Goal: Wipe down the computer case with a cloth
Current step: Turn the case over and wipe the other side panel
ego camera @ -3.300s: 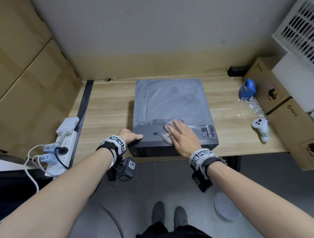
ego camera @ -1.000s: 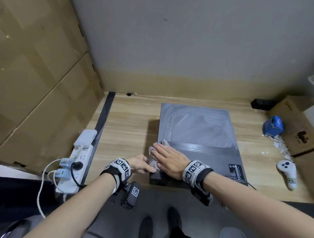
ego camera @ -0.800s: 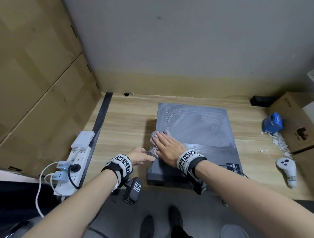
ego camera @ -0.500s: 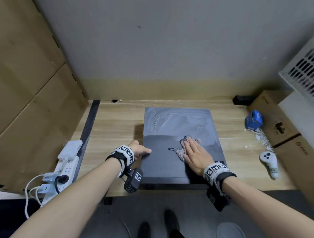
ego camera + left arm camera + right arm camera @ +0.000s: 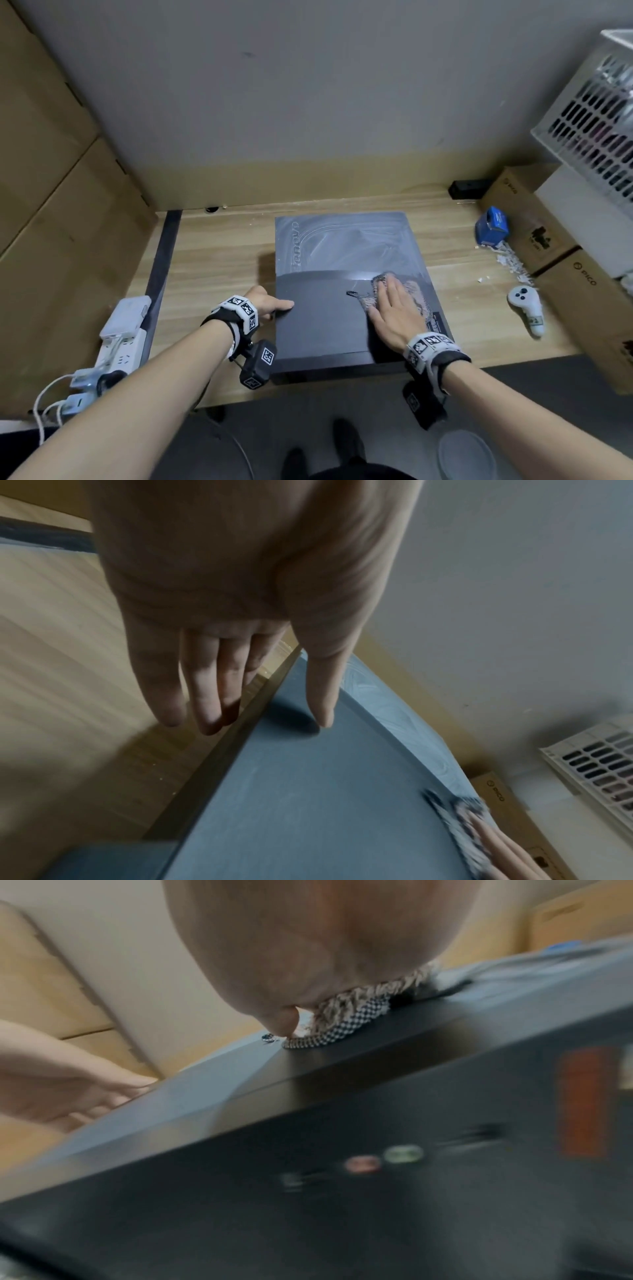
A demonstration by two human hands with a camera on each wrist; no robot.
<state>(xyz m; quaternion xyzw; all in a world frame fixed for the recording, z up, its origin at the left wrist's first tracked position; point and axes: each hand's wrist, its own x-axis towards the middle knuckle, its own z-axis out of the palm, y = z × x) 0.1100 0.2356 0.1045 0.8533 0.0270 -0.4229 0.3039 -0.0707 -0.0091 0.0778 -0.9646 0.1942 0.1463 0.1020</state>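
A dark computer case [image 5: 329,325] lies flat on the wooden desk [image 5: 219,260]; its far half looks dusty grey, its near half darker. My right hand [image 5: 394,308] lies flat, fingers straight, pressing a checked cloth [image 5: 416,298] onto the case's top near its right edge. The right wrist view shows that cloth [image 5: 346,1020] under my palm and the case's front panel [image 5: 377,1164]. My left hand [image 5: 270,303] steadies the case's left edge: in the left wrist view the thumb [image 5: 322,696] rests on the case top [image 5: 325,791] and the fingers [image 5: 202,696] hang down its side.
A power strip [image 5: 120,339] with plugs lies at the desk's left end. At the right sit a blue box [image 5: 491,228], white scraps [image 5: 510,260], a white controller [image 5: 525,308], cardboard boxes [image 5: 534,219] and a white basket [image 5: 596,113]. Cardboard panels [image 5: 51,205] line the left.
My right hand has slid the cloth from the case's left edge across to its right side, leaving a darker wiped band. The left hand stays on the left edge.
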